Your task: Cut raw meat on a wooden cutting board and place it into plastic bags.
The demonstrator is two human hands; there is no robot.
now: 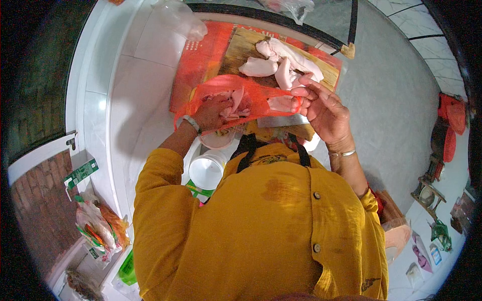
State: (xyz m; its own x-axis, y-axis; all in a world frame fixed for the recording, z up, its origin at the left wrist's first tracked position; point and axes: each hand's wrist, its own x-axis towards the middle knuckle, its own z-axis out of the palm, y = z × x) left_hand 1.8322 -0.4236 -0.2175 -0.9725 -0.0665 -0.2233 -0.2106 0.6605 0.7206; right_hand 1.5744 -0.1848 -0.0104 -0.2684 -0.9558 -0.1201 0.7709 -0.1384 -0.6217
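Observation:
A red plastic bag (260,92) is stretched between my two hands. My left hand (214,113) is inside its mouth, against pale pieces of raw meat (237,103); whether the fingers grip them is hard to tell. At the bag's other end, my right hand (322,107) touches the bag with its fingertips, the palm partly turned up. Just beyond, several large pieces of pale raw meat or fat (290,62) lie on a wooden cutting board (237,49). Under the bag, part of a flat metal blade (282,121) shows near the board's near edge.
The board rests on a red printed sheet (184,71). A clear plastic bag (179,19) lies at the back left. Close to my body stand a white bucket (207,171) and a pinkish round container (217,140). A black-edged frame (263,15) runs behind the board.

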